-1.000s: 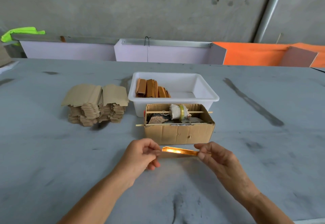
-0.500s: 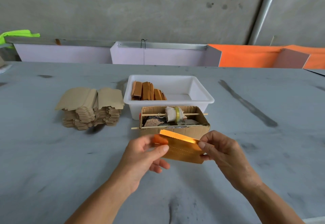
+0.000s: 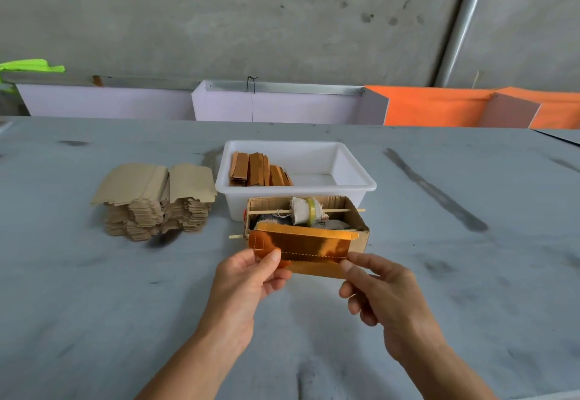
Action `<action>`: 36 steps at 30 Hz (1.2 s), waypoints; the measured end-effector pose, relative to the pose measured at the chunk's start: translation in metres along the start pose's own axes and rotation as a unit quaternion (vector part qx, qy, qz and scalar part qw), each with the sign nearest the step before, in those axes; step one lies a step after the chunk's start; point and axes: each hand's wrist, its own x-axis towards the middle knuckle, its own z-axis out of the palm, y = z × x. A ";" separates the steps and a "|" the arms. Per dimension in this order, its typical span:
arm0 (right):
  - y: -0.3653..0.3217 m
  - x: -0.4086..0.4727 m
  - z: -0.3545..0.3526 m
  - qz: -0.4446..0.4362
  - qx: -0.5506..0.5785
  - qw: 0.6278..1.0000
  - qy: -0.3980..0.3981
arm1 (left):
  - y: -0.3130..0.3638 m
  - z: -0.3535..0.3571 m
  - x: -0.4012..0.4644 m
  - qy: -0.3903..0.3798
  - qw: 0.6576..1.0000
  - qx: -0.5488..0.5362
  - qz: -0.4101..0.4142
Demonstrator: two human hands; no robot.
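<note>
1. Now: grey, smudged surface (image 3: 94, 305); concrete wall (image 3: 219, 22) behind.
2. I count one white tub (image 3: 361, 179), one cardboard box (image 3: 361, 239), one blank stack (image 3: 150, 208).
3. My left grip (image 3: 248, 277) and right grip (image 3: 383, 293) pinch one gold sheet (image 3: 307, 247), held just before the box.

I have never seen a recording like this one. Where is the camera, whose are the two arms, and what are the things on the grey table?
There is no machine here. The camera sits on a person's head and looks forward and down, so the two bare arms are that person's own. The left hand and the right hand hold a shiny gold card piece by its two ends, above the grey table. Just behind it stands an open cardboard box with a spool on a thin stick across it. Behind the box is a white plastic tub holding folded brown pieces. To the left lies a stack of flat tan card blanks.
</note>
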 end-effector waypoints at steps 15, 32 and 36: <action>-0.001 0.006 0.004 0.039 0.057 0.997 -0.037 | 0.005 0.005 -0.010 0.050 0.993 0.104 -0.040; 0.012 0.004 0.008 0.045 0.152 0.986 -0.044 | 0.001 0.002 -0.008 -0.011 0.998 0.002 -0.064; 0.015 0.007 0.012 0.084 0.175 0.980 -0.046 | -0.003 0.001 -0.005 0.022 0.999 0.033 -0.029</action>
